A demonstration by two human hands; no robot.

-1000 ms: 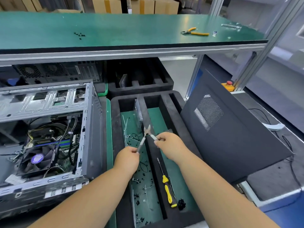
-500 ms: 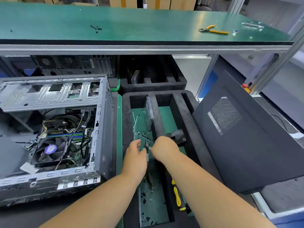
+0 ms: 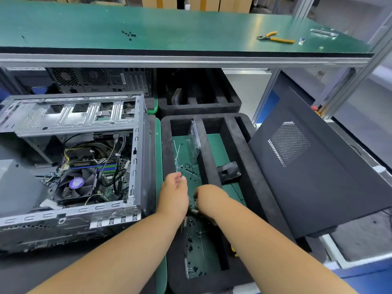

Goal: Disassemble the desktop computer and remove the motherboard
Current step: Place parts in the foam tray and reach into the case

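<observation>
The open metal computer case (image 3: 135, 158) lies at the left, its motherboard (image 3: 110, 179) inside under cables and a black CPU fan (image 3: 76, 184). Both hands are low over the left compartment of the black foam tray (image 3: 244, 132) beside the case. My right hand (image 3: 209, 199) curls round the grey-handled cutters (image 3: 194, 212), which show only as a short grey piece between the hands. Just left of it, my left hand (image 3: 175, 195) hovers with loosely bent fingers and holds nothing that I can see.
The black side panel (image 3: 307, 177) leans at the right of the tray. Cable ties (image 3: 178, 158), loose screws (image 3: 192, 247), a clear plastic piece (image 3: 195, 139) and a black bracket (image 3: 230, 171) lie in the tray. Yellow pliers (image 3: 275, 38) lie on the green shelf (image 3: 169, 28) above. A second foam tray (image 3: 199, 98) stands behind.
Both hands came down from above the tray into its left compartment with the cutters. The left hand has let go of its handle and eased away to the left.
</observation>
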